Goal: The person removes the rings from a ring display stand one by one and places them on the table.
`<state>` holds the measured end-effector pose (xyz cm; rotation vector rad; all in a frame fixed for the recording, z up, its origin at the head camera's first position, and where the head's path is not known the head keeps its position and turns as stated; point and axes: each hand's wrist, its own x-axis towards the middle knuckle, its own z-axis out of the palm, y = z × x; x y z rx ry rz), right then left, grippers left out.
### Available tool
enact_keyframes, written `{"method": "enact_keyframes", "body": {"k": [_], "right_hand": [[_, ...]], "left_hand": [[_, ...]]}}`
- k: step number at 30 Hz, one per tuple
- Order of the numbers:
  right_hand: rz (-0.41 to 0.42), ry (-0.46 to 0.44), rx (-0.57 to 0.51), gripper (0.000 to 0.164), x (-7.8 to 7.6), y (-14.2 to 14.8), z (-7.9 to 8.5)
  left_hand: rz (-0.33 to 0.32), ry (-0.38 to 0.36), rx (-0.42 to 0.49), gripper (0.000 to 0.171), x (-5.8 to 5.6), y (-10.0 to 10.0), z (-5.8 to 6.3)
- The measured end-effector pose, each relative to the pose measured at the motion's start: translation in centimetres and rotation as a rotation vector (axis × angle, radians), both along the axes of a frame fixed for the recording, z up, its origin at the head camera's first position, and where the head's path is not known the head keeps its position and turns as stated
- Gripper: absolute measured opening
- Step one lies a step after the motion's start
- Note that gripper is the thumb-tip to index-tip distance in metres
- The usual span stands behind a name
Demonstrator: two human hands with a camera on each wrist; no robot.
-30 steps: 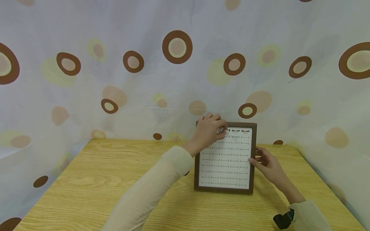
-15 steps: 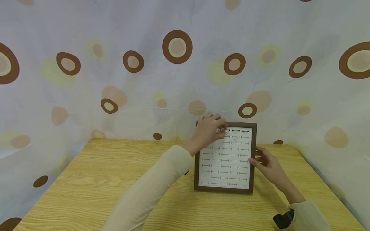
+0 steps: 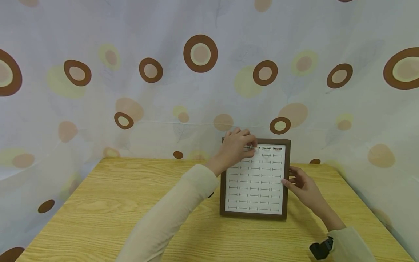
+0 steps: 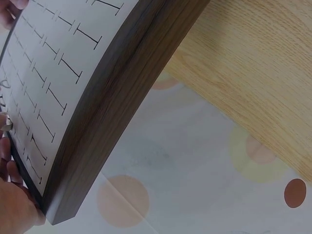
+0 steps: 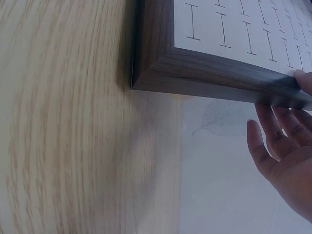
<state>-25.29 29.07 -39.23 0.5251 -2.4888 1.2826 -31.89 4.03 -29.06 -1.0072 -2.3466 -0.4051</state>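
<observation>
A dark brown wooden frame (image 3: 255, 216) stands upright on the table, leaning slightly back. Its white panel (image 3: 243, 185) carries rows of I-shaped slits. My left hand (image 3: 234, 149) reaches over the panel's upper left and pinches a small shiny piece (image 4: 8, 125) at the top row; its kind is mostly hidden by the fingers. Small thin pieces (image 3: 266, 148) sit in the top-row slits to the right of that hand. At the frame's right edge, my right hand (image 3: 304, 189) grips it, thumb on the front and fingers behind, as the right wrist view shows.
The wood-grain table (image 3: 108, 211) runs back to a patterned curtain (image 3: 203, 94), which rises close behind the frame and along both sides. A dark wrist camera (image 3: 322, 249) is strapped by the right sleeve.
</observation>
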Motion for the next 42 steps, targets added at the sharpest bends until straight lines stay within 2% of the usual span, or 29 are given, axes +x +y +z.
{"method": "enact_keyframes", "body": {"k": [9, 24, 33, 39, 42], "right_hand": [[0.001, -0.005, 0.001, 0.047, 0.0, 0.0, -0.1], [0.000, -0.005, 0.009, 0.048, -0.1, 0.0, -0.4], [0.003, 0.005, 0.003, 0.047, 0.0, -0.1, -0.4], [-0.006, 0.013, 0.019, 0.047, 0.0, 0.0, -0.1], [-0.014, 0.004, 0.030, 0.047, -0.1, 0.1, 0.0]], "left_hand": [[-0.018, -0.038, 0.001, 0.005, -0.1, -0.1, 0.0], [-0.063, -0.062, 0.015, 0.005, -0.2, -0.4, -0.1], [-0.086, -0.059, 0.023, 0.005, -0.3, -0.7, -0.1], [-0.112, -0.030, 0.050, 0.005, -0.2, -0.9, 0.4], [-0.112, -0.037, 0.031, 0.005, -0.1, -1.1, 0.6]]}}
